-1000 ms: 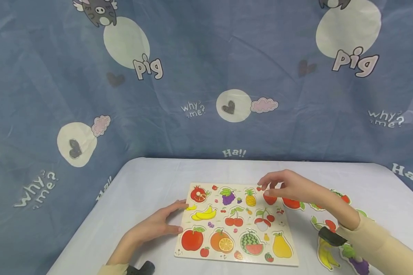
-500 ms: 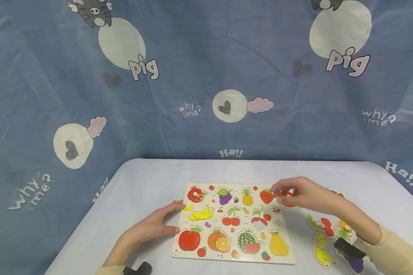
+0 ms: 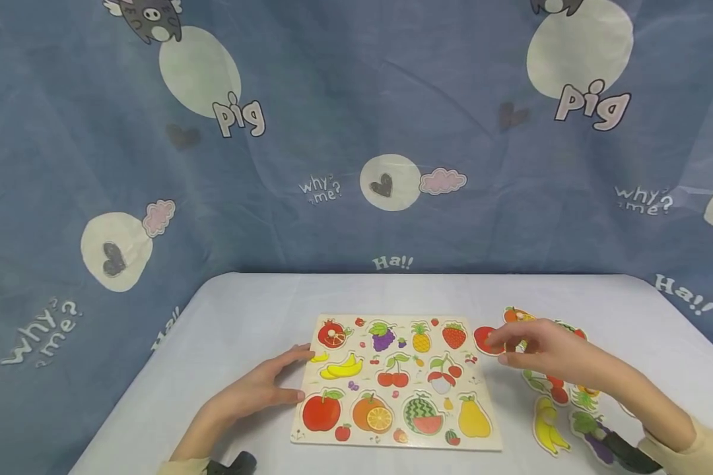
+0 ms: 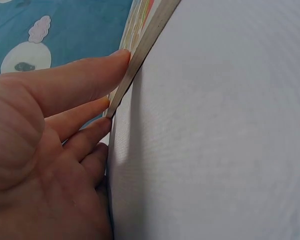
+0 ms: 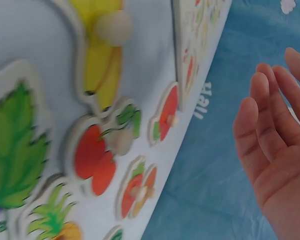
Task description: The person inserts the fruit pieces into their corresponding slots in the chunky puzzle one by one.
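Note:
A wooden fruit puzzle board (image 3: 386, 396) with printed fruit pictures lies flat on the white table. My left hand (image 3: 249, 392) rests against its left edge; the left wrist view shows the thumb (image 4: 85, 82) and several fingertips touching that edge. My right hand (image 3: 546, 346) hovers right of the board, over a red apple-like piece (image 3: 486, 340). In the right wrist view, that knobbed piece (image 5: 166, 114) lies on the table, apart from my right hand (image 5: 285, 135), whose fingers are relaxed and hold nothing.
Loose knobbed pieces lie right of the board: a banana piece (image 3: 546, 425), a grape piece (image 3: 588, 432), a cherry piece (image 3: 557, 389), an orange piece (image 3: 513, 315) and others partly under the right arm. A blue printed cloth (image 3: 333, 132) hangs behind the table.
My right hand has moved right, from over the strawberry picture on the board to the red piece beside it. My left hand stays at the board's edge. The head view has shifted slightly.

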A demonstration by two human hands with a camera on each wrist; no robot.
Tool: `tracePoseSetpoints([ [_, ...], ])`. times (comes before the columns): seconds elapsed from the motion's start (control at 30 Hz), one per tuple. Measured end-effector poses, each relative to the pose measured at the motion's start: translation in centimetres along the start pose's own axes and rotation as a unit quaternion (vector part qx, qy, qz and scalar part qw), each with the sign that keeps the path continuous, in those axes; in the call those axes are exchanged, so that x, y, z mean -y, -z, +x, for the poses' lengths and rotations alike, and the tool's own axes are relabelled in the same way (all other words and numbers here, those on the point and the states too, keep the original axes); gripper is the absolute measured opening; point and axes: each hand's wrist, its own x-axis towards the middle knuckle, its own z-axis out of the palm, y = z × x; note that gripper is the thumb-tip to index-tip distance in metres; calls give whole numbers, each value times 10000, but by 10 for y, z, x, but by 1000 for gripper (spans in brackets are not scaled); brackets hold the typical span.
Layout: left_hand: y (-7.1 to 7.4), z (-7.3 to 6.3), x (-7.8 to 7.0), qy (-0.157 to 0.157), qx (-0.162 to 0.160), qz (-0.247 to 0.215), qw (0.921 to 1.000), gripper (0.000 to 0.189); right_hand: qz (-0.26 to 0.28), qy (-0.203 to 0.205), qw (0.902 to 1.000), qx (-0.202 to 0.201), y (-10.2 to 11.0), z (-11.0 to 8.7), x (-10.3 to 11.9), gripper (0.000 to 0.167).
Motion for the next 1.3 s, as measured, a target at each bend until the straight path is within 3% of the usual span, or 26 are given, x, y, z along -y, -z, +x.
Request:
tracePoseSetpoints([
  [0.2,-1,-1,-3,190,-107,86,9997,71,-58,78,10000,6,-1,-15,-9,23],
  [0.53,-2,-2,-6,287,-192,114,9993,71,284,-305,9990,180,-4,-39,-20,26],
  [0.8,-2,-2,-5,292,-179,91,9994,71,116,404,9991,-34,-4,-56,-39,18],
  [1.03,-1,-1,-5,393,-165,131,9990,72,298,33,9995,78,-4,-69,-49,17],
  [1.3,-2,-1,-2,175,-144,129,9997,70,559,39,9982,224,-5,-83,-58,15],
])
